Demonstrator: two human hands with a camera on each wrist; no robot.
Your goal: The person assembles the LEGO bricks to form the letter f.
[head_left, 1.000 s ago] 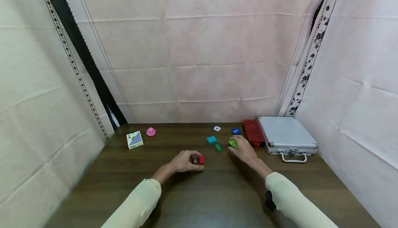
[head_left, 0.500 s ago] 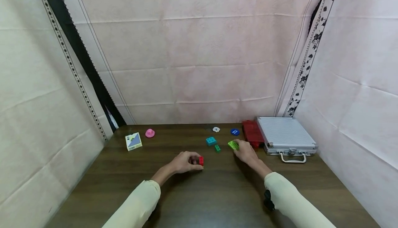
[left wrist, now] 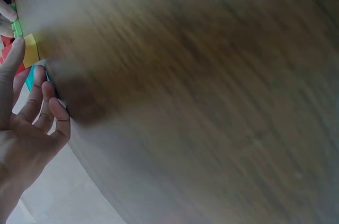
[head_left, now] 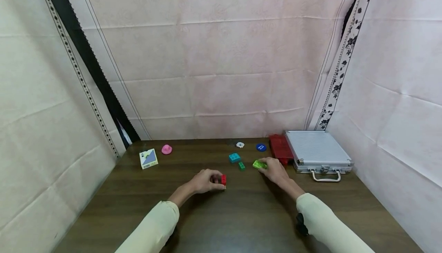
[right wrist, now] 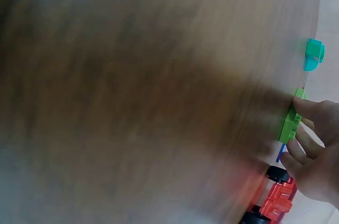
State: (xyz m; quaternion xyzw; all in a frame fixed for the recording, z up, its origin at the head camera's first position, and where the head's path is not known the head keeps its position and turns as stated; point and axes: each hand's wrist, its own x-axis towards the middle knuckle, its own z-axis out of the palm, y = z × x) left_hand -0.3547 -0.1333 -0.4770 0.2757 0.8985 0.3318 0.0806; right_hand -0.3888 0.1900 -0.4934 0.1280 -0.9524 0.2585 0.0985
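My left hand (head_left: 206, 181) pinches a red toy brick (head_left: 223, 179) low over the dark wooden table, thumb in front and fingers behind. A yellow brick (left wrist: 30, 50) sits against the red one in the left wrist view. Farther right, my right hand (head_left: 275, 171) holds a lime green studded brick (head_left: 259, 164) at or close to the tabletop. The right wrist view shows the thumb and fingers of my right hand (right wrist: 320, 147) on the lime brick (right wrist: 289, 125). Just left of it lie a small green brick (head_left: 241, 165) and a teal brick (head_left: 234, 157).
Behind are a white flower-like piece (head_left: 239, 144) and a blue disc (head_left: 261, 147). A red toy vehicle (right wrist: 279, 198) with black wheels stands beside a silver case (head_left: 318, 151) at the right. A small picture box (head_left: 149, 158) and a pink toy (head_left: 166, 149) lie at the left.
My right hand has shifted its grip on the lime brick, which has turned a little and come slightly nearer. The left hand keeps its place with the red brick.
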